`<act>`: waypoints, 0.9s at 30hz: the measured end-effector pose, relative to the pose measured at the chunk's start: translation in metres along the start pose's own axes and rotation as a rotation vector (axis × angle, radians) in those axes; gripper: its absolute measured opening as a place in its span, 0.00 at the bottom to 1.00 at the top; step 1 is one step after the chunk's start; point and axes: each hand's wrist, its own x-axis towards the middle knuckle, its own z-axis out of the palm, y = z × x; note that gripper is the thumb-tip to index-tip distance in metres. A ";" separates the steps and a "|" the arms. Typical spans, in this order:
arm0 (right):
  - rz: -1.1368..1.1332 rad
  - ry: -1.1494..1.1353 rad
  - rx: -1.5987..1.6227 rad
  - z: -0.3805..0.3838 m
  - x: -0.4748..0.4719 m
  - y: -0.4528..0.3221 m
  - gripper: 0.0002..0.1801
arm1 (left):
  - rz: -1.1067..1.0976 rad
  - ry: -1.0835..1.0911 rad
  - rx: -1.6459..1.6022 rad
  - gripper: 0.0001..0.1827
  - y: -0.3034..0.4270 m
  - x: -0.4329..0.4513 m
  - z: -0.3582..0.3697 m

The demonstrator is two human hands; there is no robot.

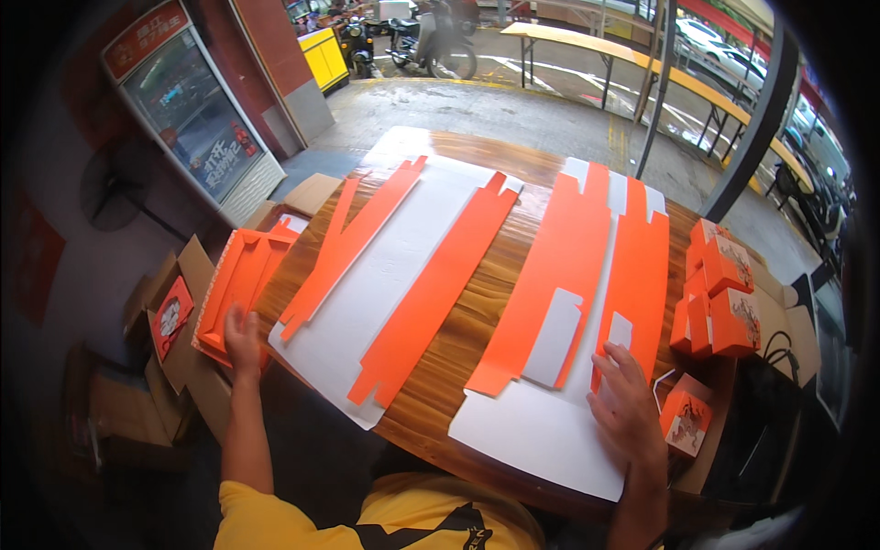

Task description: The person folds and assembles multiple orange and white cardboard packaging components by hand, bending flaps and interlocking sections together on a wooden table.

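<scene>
Two flat, partly folded box blanks of orange-and-white card lie on a brown wooden table (447, 337). The left blank (399, 282) has its orange side strips folded over its white middle. On the right blank (526, 316), orange panels are folded inward, and white flaps stand out at its far end. My right hand (624, 402) is over the near part of the right blank, fingers apart, fingertips at a small white flap (621, 328). Off the table's left edge, my left hand (244, 340) is against the near corner of an orange box tray (251, 265); its grip is unclear.
Open cardboard cartons (206, 385) stand left of the table, one with a red printed item (172, 316). Small orange printed boxes (732, 302) are stacked at the right. Beyond are a display fridge (192, 110), a metal post (756, 117), and parked motorbikes (430, 41).
</scene>
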 end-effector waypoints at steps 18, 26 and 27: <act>-0.031 0.067 0.062 0.003 -0.003 0.006 0.25 | 0.726 -0.496 0.588 0.13 0.285 -0.072 0.109; -0.045 0.053 0.044 0.005 -0.003 0.008 0.25 | 1.026 -0.015 0.601 0.13 0.352 -0.001 0.078; -0.045 0.048 0.036 0.005 -0.003 0.009 0.25 | 1.039 0.008 0.578 0.13 0.357 -0.001 0.078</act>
